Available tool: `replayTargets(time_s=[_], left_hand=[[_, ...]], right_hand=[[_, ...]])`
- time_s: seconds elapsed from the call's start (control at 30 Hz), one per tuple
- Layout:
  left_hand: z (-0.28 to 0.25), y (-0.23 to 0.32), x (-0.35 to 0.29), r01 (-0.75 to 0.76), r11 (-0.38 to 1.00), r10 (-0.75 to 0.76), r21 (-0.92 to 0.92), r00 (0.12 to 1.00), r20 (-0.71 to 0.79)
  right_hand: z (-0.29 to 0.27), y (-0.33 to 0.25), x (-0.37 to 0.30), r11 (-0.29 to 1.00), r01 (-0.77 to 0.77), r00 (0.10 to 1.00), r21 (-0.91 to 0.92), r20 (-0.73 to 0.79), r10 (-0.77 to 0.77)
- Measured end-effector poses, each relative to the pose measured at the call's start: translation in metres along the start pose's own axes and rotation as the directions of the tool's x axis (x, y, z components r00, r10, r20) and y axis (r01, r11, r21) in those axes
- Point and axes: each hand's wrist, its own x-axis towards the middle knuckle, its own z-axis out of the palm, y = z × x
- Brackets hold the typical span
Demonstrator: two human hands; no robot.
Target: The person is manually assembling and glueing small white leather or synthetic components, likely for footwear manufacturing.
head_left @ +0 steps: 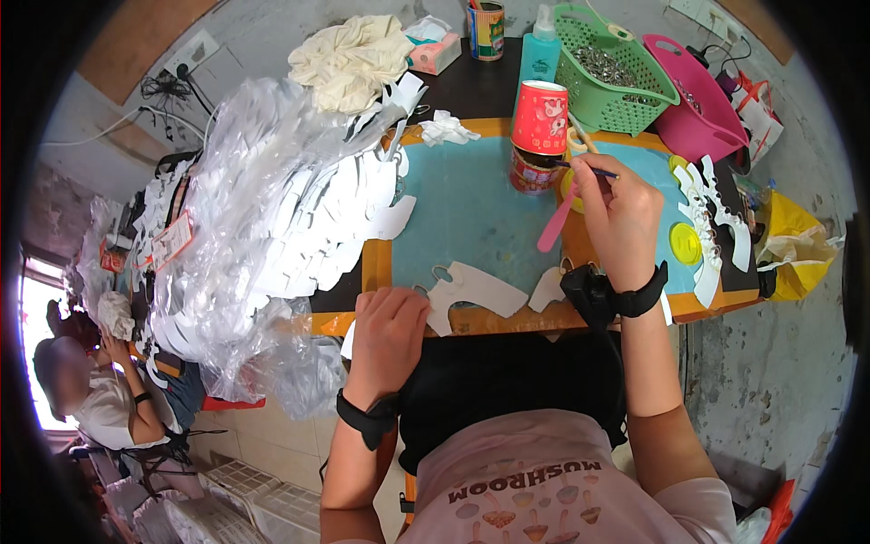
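Observation:
My right hand [621, 213] pinches a thin dark stick that looks like a small brush [598, 170]. Its far end is at the gap between an upturned red paper cup [541, 118] and the printed tin [532, 172] below it. At the table's near edge my left hand [390, 326] has its fingers bent and together; whatever they hold is hidden. Right beside them lies a white cut-out piece [476, 292] with a small metal ring. A smaller white piece [548, 290] lies near my right wrist. Left of the right hand rests a pink spatula [556, 220].
Many white pieces [317, 227] and clear plastic bags [222, 199] heap up on the left. Behind stand a spray bottle [540, 50], a green basket [580, 100] of metal parts and a pink basket [698, 127]. Another person [118, 399] sits at far left.

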Motion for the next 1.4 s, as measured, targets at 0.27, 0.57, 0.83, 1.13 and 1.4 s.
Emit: replayTargets(time_s=[0.27,0.57,0.83,1.13,1.4], left_hand=[[0.002,0.0,-0.001,0.001,1.0,-0.001,0.003,1.0,-0.009],[0.002,-0.003,-0.001,0.009,1.0,-0.009,-0.004,1.0,-0.018],[0.005,-0.006,-0.002,0.003,1.0,-0.003,-0.029,1.0,-0.019],[0.002,-0.005,0.0,0.003,1.0,-0.003,-0.008,1.0,0.01],[0.003,-0.007,0.001,-0.037,0.999,0.037,0.008,0.999,-0.004]], right_hand=[[-0.029,-0.01,-0.01,0.973,-0.162,0.986,0.165,-0.023,0.168],[-0.072,-0.015,-0.043,0.877,-0.174,0.949,0.449,-0.162,0.271],[-0.052,-0.037,-0.086,0.821,-0.295,0.903,0.488,0.424,0.073],[-0.011,-0.043,-0.104,0.834,-0.176,0.897,0.523,0.435,-0.084],[-0.01,-0.049,-0.102,0.869,-0.061,0.907,0.491,0.391,-0.157]])
